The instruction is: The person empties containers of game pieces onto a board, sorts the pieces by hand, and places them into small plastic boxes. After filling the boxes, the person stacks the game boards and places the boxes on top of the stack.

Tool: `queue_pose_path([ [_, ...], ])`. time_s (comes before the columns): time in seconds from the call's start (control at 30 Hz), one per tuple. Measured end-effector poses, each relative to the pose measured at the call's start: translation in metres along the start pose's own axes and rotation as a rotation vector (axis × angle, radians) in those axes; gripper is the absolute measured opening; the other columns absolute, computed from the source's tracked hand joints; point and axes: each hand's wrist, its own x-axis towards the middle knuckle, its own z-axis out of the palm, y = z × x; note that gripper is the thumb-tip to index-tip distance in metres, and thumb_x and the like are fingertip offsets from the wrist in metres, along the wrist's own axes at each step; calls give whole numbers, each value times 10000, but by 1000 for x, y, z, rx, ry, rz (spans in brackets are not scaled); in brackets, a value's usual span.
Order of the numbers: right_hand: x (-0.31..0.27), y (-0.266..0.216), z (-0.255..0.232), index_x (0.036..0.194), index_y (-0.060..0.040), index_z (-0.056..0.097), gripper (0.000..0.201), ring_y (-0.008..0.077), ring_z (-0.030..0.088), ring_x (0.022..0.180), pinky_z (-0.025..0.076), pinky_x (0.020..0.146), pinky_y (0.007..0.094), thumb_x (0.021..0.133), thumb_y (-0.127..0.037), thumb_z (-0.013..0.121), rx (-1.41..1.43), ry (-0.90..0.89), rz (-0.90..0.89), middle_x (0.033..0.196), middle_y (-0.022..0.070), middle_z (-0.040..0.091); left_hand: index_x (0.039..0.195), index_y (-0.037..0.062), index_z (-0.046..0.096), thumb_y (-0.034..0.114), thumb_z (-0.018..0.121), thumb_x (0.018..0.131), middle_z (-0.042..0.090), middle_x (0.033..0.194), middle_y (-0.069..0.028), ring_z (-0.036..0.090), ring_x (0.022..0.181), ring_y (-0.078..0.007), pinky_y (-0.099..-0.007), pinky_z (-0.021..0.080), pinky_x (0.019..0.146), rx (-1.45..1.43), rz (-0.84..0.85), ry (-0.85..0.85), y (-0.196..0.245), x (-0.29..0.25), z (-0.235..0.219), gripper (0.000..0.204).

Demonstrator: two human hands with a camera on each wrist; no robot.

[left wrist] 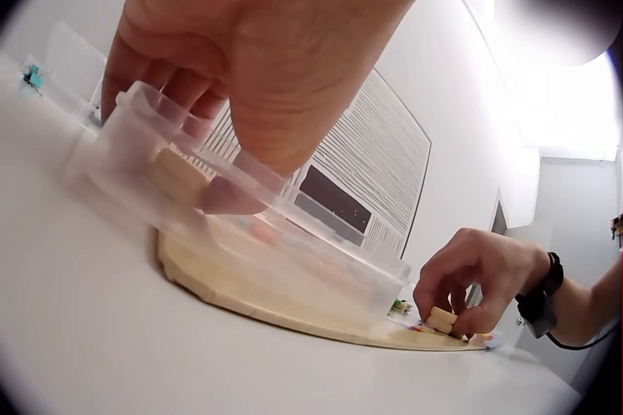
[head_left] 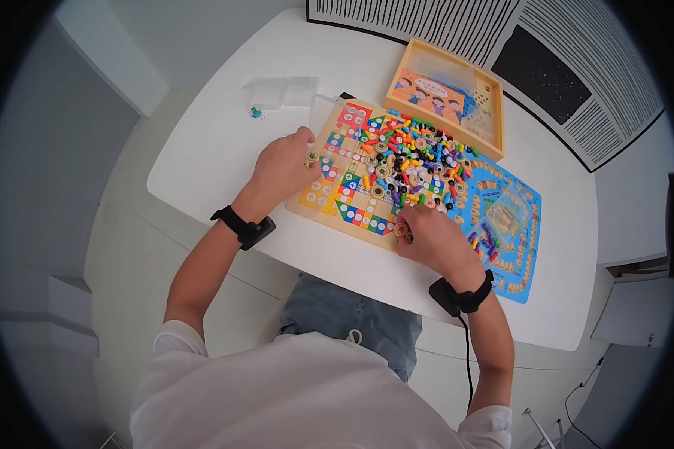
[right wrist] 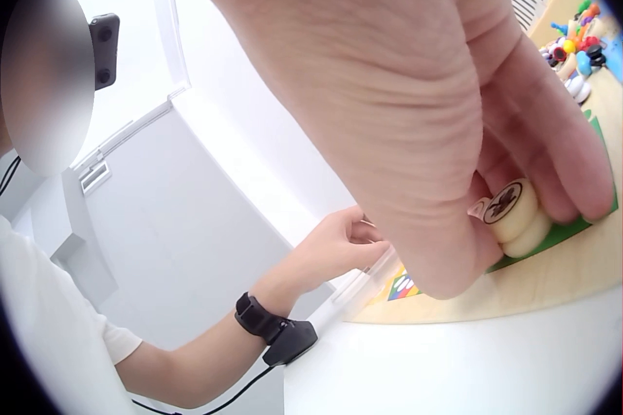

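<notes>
A white shirt [head_left: 299, 396] is filling the foreground of the head view. Beyond it, a white table [head_left: 217, 157] is extending across the scene, with a striped panel [head_left: 419, 15] standing along its far edge. A printed board [head_left: 318, 196] is lying on the table near the person; a blue board [head_left: 530, 224] is lying at its right. An open wooden box [head_left: 499, 123] is resting behind the boards and holding an orange card [head_left: 427, 97]. A heap of coloured pegs [head_left: 412, 161] is covering much of the printed board, with loose discs [head_left: 383, 171] lying among them.

The left hand [head_left: 281, 165] is bending over a clear box [left wrist: 331, 264] at the printed board's left edge. Through the wall, a wooden disc [left wrist: 180, 177] is showing beside the thumb; whether the fingers are gripping it, one cannot tell. The right hand [head_left: 440, 239] is working at the printed board's near edge, its fingers and thumb narrowing to pinch two stacked discs [right wrist: 516, 220], one lying against the other. A black strap [head_left: 231, 218] is circling each wrist. A clear tray [head_left: 299, 91] is standing at the table's far left, and a small teal clip [head_left: 257, 113] is lying just beside it.
</notes>
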Motion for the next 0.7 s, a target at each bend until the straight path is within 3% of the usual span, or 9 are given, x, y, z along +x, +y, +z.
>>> queue_pose_path([
  [0.1,0,-3,1,865,12,662,93,413,712,802,585,738,486,824,-69,643,14,78,-59,874,225,688,1214,19,598,190,768,863,757,1038,-196,751,946,-355,-431,596,842,-22,-14,6,-2,1,2,426],
  [0.53,17,-5,-7,915,39,672,160,421,713,817,591,753,482,817,-87,679,-11,128,-93,872,245,699,1132,3,601,259,751,923,728,967,-218,735,855,-378,-436,581,776,-14,-57,76,13,-6,7,363],
  [0.63,27,-20,-15,946,52,673,189,432,709,822,594,760,483,818,-87,676,32,108,-90,867,260,692,1140,-14,621,298,699,977,733,949,-224,738,843,-371,-426,580,780,-145,-95,91,14,-13,5,361],
  [0.7,38,-31,-13,914,58,676,177,435,707,818,595,767,486,812,-87,669,38,176,-162,867,263,690,1160,-33,637,322,606,1030,730,901,-197,741,814,-318,-414,582,784,-293,-124,179,3,-19,10,379],
])
